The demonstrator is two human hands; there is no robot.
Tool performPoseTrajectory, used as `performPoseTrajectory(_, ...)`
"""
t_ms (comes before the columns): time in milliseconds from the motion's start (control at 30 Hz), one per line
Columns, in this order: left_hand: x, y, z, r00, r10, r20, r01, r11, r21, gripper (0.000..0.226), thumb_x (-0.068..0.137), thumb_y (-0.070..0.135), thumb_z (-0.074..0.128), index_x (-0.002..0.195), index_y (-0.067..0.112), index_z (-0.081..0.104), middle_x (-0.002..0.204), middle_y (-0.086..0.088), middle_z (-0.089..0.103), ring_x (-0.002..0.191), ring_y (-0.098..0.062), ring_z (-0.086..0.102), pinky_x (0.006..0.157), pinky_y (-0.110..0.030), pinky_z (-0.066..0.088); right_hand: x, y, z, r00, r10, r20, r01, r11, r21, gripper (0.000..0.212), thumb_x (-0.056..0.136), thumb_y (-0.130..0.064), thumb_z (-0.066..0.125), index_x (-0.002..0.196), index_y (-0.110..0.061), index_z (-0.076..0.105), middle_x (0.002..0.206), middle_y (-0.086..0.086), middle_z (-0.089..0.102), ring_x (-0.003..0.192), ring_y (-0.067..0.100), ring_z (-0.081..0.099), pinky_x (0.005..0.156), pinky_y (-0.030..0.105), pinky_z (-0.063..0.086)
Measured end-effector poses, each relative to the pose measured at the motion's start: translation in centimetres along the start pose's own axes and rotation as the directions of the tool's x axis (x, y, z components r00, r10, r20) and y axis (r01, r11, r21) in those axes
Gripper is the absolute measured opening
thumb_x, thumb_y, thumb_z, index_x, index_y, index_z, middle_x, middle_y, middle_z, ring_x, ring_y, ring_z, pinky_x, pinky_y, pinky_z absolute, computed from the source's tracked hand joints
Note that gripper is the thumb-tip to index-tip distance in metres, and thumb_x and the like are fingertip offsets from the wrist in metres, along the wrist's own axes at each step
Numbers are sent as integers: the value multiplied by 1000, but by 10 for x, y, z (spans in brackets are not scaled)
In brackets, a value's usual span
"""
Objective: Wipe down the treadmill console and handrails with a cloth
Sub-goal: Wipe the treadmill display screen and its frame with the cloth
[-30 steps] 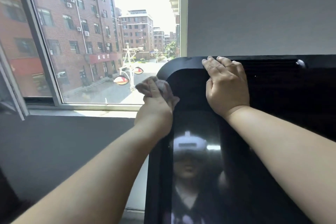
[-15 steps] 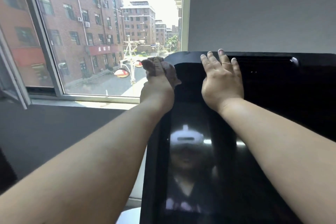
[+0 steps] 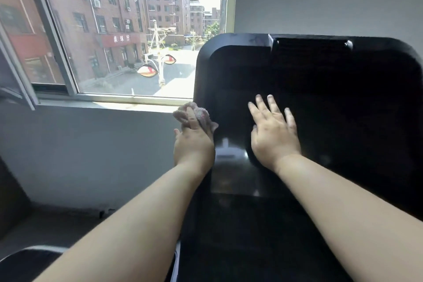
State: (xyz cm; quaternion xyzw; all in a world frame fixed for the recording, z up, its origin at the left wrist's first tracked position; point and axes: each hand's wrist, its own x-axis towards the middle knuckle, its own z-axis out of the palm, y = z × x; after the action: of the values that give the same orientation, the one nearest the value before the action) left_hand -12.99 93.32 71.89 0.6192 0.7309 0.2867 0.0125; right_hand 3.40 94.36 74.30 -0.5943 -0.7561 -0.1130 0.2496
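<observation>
The treadmill console is a large glossy black panel with rounded corners, filling the right half of the view. My left hand grips a crumpled pinkish cloth and holds it against the console's left edge, about halfway down. My right hand lies flat on the dark screen with its fingers spread and straight. A vent grille runs along the top of the console. No handrail can be made out for certain.
A window with a pale sill is to the left, with brick buildings outside. A grey wall runs below and behind the console. A dark curved part with a silver rim sits at the lower left.
Both hands have slid down from the console's top corner to its middle. The cloth has moved down along the left edge. The view has tilted, showing the console's whole top edge.
</observation>
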Motion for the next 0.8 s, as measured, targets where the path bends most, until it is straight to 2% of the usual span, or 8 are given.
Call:
performPoseTrajectory(133,-31,-27,31,1000,-26,-17,25,999,-36,67,103,35,24,152,9,-12,156,-24,13,131,-51,32,108,-51,26,-35,-9,8,999,-20,44,19,1000,22,61,96,-17,34,153,-29,15,161,-13,-1,147,10,-10,118,41,-7)
performPoseTrajectory(233,-55,-33,39,994,-104,14,105,982,-159,68,102,38,30,153,16,-11,151,-22,26,136,-51,26,108,-51,26,-61,-13,17,997,-43,67,41,999,35,60,98,-18,33,153,-29,12,161,-13,-3,147,9,-11,118,40,-8)
performPoseTrajectory(367,-86,-40,47,995,-89,-38,80,980,-180,69,102,34,34,152,18,-11,154,-22,23,134,-51,29,107,-51,29,-94,-14,26,993,-91,78,86,994,65,64,96,-16,36,153,-29,11,161,-12,-2,147,10,-9,118,39,-7)
performPoseTrajectory(467,-116,-47,53,999,-51,17,53,984,-172,67,103,21,33,150,20,-14,157,-21,16,134,-42,33,107,-48,32,-117,-12,31,987,-116,113,107,991,78,64,96,-18,37,153,-29,11,160,-11,-1,148,11,-8,117,38,-7)
performPoseTrajectory(533,-134,-52,59,996,-57,73,67,987,-144,61,103,18,30,153,13,-3,159,-19,10,136,-36,31,106,-41,32,-128,-8,33,984,-115,133,104,991,83,63,97,-19,36,153,-29,9,161,-11,-2,147,11,-9,117,38,-8)
performPoseTrajectory(600,-146,-58,64,993,-73,94,83,990,-110,60,102,17,28,153,8,-2,159,-19,5,136,-35,32,103,-36,34,-135,-2,33,983,-104,149,93,992,82,64,97,-20,35,153,-30,6,160,-11,-4,147,10,-11,117,37,-9)
performPoseTrajectory(700,-158,-62,69,987,-112,112,130,976,-174,47,102,17,25,149,10,30,157,-4,25,140,-19,30,109,-26,25,-143,6,32,983,-96,156,80,991,106,63,98,-20,33,153,-30,4,160,-12,-7,145,7,-15,118,37,-9)
performPoseTrajectory(800,-176,-58,71,987,-143,68,156,953,-260,44,102,16,28,144,12,41,152,-2,36,140,-18,32,111,-26,25,-158,14,33,976,-140,167,116,983,145,64,97,-20,35,153,-31,6,160,-13,-6,139,2,-20,117,36,-9)
